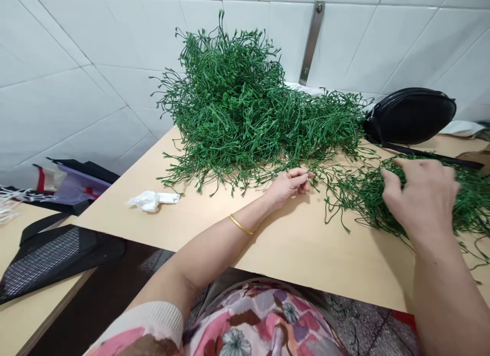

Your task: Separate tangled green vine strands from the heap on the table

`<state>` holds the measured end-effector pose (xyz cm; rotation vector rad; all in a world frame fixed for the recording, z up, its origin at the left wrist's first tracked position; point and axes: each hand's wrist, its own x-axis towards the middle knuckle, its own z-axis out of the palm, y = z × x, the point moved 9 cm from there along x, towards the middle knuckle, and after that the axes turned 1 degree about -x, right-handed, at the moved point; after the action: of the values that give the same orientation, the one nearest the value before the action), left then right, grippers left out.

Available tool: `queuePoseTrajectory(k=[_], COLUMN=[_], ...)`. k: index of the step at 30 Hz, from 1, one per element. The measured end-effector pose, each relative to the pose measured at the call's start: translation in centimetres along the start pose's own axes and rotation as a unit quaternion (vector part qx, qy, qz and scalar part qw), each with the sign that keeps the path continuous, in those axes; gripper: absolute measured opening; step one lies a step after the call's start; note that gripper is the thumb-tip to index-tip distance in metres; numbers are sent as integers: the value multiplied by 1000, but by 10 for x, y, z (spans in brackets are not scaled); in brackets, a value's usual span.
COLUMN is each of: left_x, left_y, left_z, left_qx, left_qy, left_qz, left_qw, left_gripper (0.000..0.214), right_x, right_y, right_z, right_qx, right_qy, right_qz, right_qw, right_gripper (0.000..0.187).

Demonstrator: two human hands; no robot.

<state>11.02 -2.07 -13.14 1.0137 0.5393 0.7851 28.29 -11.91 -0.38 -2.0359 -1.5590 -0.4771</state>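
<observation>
A tall heap of green plastic plant sprigs (pixel 245 105) lies on the light wooden table (pixel 298 248) against the tiled wall. My left hand (pixel 289 184) rests on the table at the heap's front edge, fingers curled and pinched on a thin green sprig. A gold bangle sits on that wrist. My right hand (pixel 421 197) hovers over a smaller, flatter pile of green sprigs (pixel 360 192) to the right, fingers bent down and spread, touching the strands.
A black pouch (pixel 409 116) with a strap lies at the back right. A crumpled white tissue (pixel 151 200) sits near the table's left edge. A second table at left carries a black mesh bag (pixel 49 254) and a folded purple-and-red bag (pixel 72 185). A metal bracket (pixel 312 42) is fixed to the wall.
</observation>
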Motion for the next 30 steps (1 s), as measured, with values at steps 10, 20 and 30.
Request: queuePoseTrajectory(k=[10,20,30], left_x=[-18,-16,-17], left_y=[19,40,71], left_z=[25,1,-14], left_qx=[375,291,180], left_qy=[22,118,123], left_qz=[162,178,238], left_qw=[913,932,947], left_gripper=[39,21,50], right_x=[-2,-12,-6], right_y=[-67,-45,-69], right_z=[86,135,71], right_qx=[280,632,546], right_qy=[-197,-251,-95], right_qz=[53,258,-62], right_qw=[938,687,830], right_gripper=[27,25,7])
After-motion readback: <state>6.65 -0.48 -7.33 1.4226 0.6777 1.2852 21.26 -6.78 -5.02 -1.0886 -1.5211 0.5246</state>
